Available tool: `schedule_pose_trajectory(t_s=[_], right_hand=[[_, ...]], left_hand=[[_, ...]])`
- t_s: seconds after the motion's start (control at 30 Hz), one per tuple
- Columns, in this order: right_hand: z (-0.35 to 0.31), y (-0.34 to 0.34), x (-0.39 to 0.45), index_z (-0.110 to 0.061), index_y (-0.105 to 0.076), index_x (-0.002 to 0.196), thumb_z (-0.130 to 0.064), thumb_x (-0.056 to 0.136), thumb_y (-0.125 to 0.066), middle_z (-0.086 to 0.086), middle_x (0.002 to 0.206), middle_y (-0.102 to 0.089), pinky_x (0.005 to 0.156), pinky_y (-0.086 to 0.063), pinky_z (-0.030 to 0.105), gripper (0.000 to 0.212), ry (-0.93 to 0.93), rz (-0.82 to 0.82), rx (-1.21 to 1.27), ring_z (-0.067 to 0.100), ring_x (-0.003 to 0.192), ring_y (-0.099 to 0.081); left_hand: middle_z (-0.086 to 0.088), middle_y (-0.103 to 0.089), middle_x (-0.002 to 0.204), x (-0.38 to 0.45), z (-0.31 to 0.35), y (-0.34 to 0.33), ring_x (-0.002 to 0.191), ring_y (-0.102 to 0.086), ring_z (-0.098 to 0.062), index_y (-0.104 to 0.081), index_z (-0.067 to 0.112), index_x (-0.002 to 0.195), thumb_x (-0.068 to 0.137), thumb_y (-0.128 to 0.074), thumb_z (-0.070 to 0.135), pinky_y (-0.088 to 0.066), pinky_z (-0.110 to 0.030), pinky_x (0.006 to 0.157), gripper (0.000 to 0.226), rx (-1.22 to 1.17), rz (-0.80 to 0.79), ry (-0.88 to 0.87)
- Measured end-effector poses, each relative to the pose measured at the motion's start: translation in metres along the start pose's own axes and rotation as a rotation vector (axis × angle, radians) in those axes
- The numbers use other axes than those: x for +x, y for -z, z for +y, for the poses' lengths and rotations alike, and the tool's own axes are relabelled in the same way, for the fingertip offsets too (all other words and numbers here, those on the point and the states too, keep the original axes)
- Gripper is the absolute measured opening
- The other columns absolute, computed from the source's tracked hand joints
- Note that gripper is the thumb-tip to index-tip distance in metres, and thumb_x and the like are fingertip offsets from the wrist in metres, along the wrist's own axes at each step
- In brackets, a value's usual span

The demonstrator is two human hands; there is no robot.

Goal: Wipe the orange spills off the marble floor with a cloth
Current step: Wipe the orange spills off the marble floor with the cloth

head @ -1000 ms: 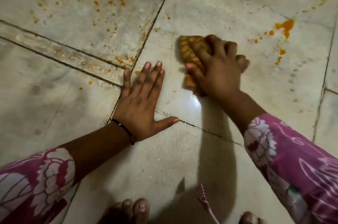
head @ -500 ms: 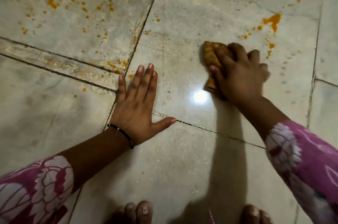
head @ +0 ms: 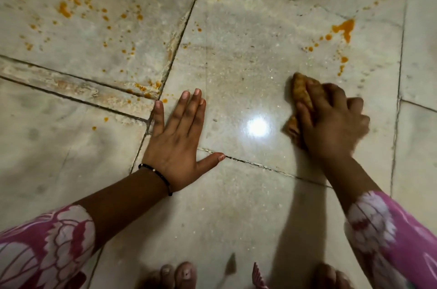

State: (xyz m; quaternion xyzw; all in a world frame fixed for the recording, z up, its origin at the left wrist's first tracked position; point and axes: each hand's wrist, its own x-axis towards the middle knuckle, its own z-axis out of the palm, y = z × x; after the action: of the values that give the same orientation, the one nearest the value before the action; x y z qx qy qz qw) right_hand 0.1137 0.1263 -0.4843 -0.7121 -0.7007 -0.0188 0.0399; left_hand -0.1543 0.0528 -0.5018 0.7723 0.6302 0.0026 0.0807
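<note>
My right hand (head: 331,123) grasps the bunched orange cloth (head: 301,97), pressing it to the marble floor (head: 236,206); its long axis points away from me. The nearest orange spill (head: 343,28) lies just beyond the cloth, slightly right, so that hand is nearer. My left hand (head: 175,144), well left of the cloth, lies flat, fingers straight. No containers show.

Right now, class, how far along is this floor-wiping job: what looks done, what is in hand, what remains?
Done: the marble floor between the hands shows no orange.
In hand: the right hand grips the orange-stained cloth against the floor; the left hand rests flat.
Left: the splatter on the upper-left slab, drops by the seam, and the blotch beyond the cloth.
</note>
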Motion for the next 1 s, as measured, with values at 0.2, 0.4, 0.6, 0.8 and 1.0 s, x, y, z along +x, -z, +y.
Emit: schedule_pose_trajectory(t_s=[0.2,0.4,0.6,0.8,1.0], right_hand=[[-0.091,-0.012,-0.001,-0.031,-0.047,0.138,-0.048,0.087,-0.044,0.003,0.143,-0.045,0.082,-0.027,0.043,0.054,0.238,-0.007,0.026,0.036,0.115,-0.043],[-0.017,0.005,-0.089,-0.032,-0.048,0.139,-0.049,0.089,-0.039,0.004,0.139,-0.050,0.085,-0.029,0.043,0.053,0.228,-0.067,0.051,0.032,0.115,-0.040],[-0.023,-0.002,-0.001,-0.036,-0.042,0.138,-0.050,0.090,-0.039,0.002,0.140,-0.042,0.086,-0.030,0.046,0.051,-0.204,-0.003,0.025,0.034,0.114,-0.037],[-0.076,-0.006,-0.015,-0.033,-0.049,0.135,-0.046,0.088,-0.043,0.004,0.137,-0.049,0.080,-0.030,0.042,0.049,0.216,-0.049,0.037,0.033,0.110,-0.043],[0.013,0.010,-0.074,-0.028,-0.049,0.135,-0.041,0.083,-0.042,0.009,0.133,-0.051,0.080,-0.029,0.042,0.054,0.115,-0.069,0.012,0.031,0.105,-0.038]], left_hand=[[-0.017,-0.005,0.158,0.000,-0.001,-0.001,0.146,-0.004,-0.031,-0.013,0.002,0.149,0.087,-0.022,0.068,0.012,-0.051,0.115,0.091,0.032,-0.008,-0.057],[-0.017,-0.006,0.158,-0.008,0.000,-0.005,0.146,-0.007,-0.029,-0.010,0.001,0.149,0.089,-0.022,0.066,0.003,-0.052,0.116,0.089,-0.021,0.000,-0.073],[-0.012,-0.011,0.158,-0.014,-0.001,-0.007,0.147,-0.006,-0.026,-0.013,0.005,0.150,0.078,-0.028,0.083,-0.009,-0.049,0.116,0.108,-0.028,-0.121,-0.340],[-0.008,-0.016,0.158,-0.015,0.000,-0.005,0.146,-0.011,-0.023,-0.022,0.008,0.149,0.080,-0.026,0.081,-0.012,-0.046,0.116,0.100,-0.056,-0.130,-0.314],[-0.006,-0.015,0.158,-0.016,-0.002,-0.007,0.146,-0.011,-0.021,-0.021,0.009,0.150,0.080,-0.029,0.080,-0.009,-0.044,0.117,0.099,-0.084,-0.112,-0.311]])
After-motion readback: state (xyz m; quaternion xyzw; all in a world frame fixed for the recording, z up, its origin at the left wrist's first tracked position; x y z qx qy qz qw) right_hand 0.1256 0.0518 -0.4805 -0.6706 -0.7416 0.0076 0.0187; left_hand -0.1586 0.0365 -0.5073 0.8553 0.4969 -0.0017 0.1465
